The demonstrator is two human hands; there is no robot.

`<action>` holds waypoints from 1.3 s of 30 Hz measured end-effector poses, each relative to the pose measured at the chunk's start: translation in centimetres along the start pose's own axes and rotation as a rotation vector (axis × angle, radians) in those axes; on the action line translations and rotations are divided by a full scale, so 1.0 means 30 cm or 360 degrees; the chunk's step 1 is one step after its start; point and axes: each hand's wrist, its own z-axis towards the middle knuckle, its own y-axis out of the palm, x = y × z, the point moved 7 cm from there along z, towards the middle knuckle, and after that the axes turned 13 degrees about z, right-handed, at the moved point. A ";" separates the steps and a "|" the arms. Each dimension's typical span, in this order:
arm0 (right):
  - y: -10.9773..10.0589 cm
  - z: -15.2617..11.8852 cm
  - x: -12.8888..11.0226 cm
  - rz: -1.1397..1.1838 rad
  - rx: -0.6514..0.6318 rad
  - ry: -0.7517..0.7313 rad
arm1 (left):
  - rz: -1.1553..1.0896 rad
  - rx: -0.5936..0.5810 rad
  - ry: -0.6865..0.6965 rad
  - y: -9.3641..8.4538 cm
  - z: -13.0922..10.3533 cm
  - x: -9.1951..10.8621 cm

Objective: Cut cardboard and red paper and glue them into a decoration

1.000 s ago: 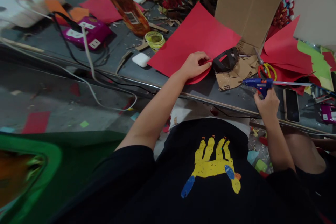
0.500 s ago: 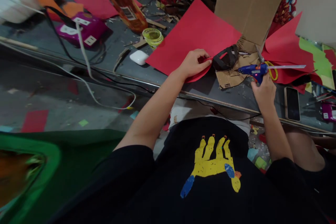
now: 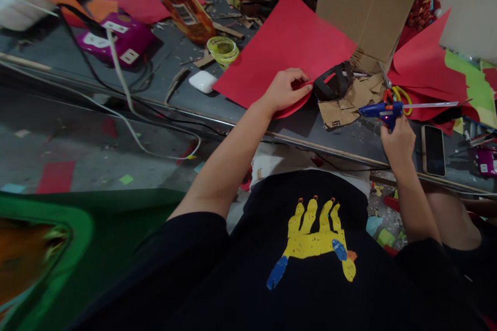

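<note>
My left hand (image 3: 288,90) is closed on the curled near edge of a large red paper sheet (image 3: 279,44), thumb against fingers. Just right of those fingertips sits a small dark frame of crossed strips (image 3: 334,83), on or beside torn cardboard pieces (image 3: 337,114). My right hand (image 3: 399,137) is wrapped round the grip of a blue glue gun (image 3: 382,110). The gun's nozzle points left over the cardboard, and a clear glue stick (image 3: 433,105) juts from its back. Scissors with a yellow handle (image 3: 404,98) lie behind the gun, partly hidden by it.
Beside my right hand lies a phone (image 3: 433,151). Left on the table are a white case (image 3: 202,82), a yellow tub (image 3: 223,50), an amber bottle (image 3: 184,10) and a purple power block (image 3: 116,39) with trailing cables. A cardboard panel (image 3: 373,5) stands behind; a person's leg (image 3: 450,214) shows lower right.
My right hand has drawn the glue gun right and slightly nearer me, away from the dark strip frame. My left hand keeps its hold on the red paper.
</note>
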 end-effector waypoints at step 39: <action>-0.048 -0.030 -0.005 0.0058 0.0072 0.0072 | 0.0029 -0.0005 0.0007 -0.001 0.000 0.001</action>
